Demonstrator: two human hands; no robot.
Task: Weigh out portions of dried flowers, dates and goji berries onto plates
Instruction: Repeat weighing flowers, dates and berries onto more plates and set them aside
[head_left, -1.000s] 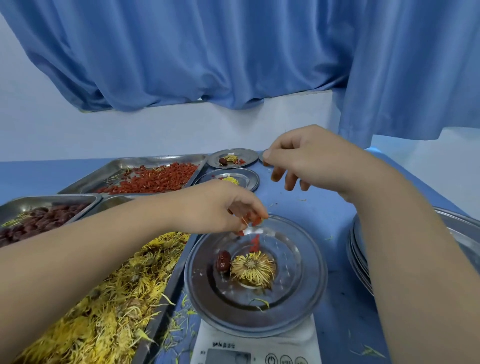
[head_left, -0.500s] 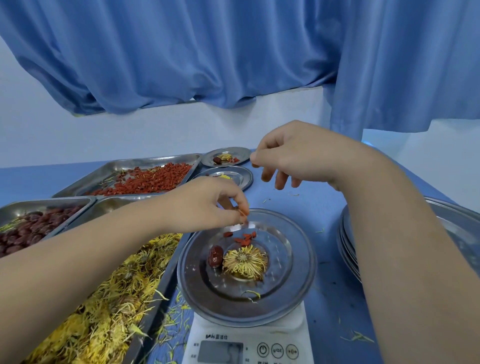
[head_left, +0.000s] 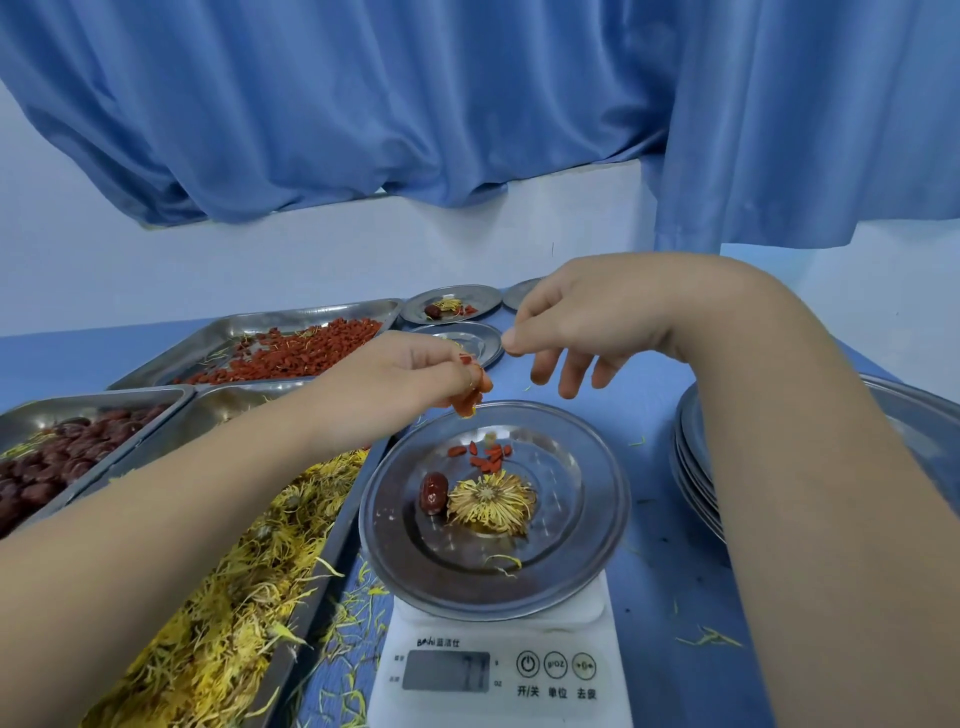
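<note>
Flower tray (head_left: 244, 397) near L, heaped w/ yellow dried blooms; date tray (head_left: 104, 402) beside it, goji tray (head_left: 291, 317) behind; stack of spare plates (head_left: 691, 467) at R; scale (head_left: 498, 670) front centre, readout too blurred to read; plate (head_left: 597, 519) sits on it, thin steel, prob. light & slick, best lifted by the rim w/ both hands so nothing slides; left hand (head_left: 410, 374) hovers over the plate's far edge, thumb & fingertips bunched, pinching a few goji berries (head_left: 470, 402); right hand (head_left: 587, 317) hangs just beyond, thumb & forefinger tips pressed together, other fingers loose & spread; can't tell if anything is betw. the tips; on the plate, one dried flower (head_left: 491, 501) in the middle, looks v. light & brittle, prob. sheds (stray petals on the table (head_left: 654, 571)), so cup it from under, no squeeze; date (head_left: 432, 493) just beside its L side, wrinkled, prob. firm-ish, easy to take across the middle; loose goji (head_left: 485, 457) just behind both, tiny, light, apt to bounce or roll on steel, so release low & add one or two at a time near target wt.
</note>
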